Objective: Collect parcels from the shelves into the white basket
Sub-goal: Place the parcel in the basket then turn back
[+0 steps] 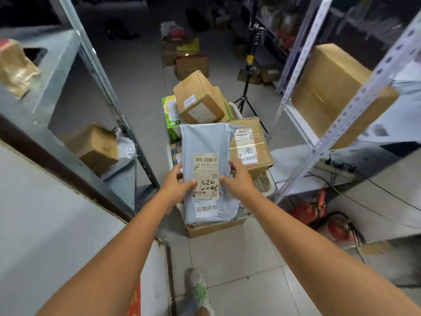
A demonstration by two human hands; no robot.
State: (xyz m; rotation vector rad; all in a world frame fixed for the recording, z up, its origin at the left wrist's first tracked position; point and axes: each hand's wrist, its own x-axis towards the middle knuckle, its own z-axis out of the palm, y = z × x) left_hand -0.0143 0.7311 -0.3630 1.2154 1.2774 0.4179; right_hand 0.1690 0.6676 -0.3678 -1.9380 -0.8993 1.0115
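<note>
Placement step: left hand (pixel 176 182) and right hand (pixel 238 179) pinch the grey mailer bag (pixel 206 144) above the white basket (pixel 265 185) (already heaped with cartons). Next: find a stable spot, release.

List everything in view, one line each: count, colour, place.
grey mailer: one, grey with a printed label, held over the basket
white basket: one, white, in the aisle ahead, piled with parcels
basket boxes: at least three, brown, stacked in the basket
green carton: one, green and white, far left of the basket
small box: one, brown, lower left shelf
crumpled parcel: one, brown, upper left shelf
large box: one, brown, right shelf
tripod: one, black, beyond the basket
floor boxes: several, brown, far aisle
red objects: two, red, under the right shelf
shoe: one, grey-green, bottom centre
left hand: grips the mailer's left edge
right hand: grips its right edge
</note>
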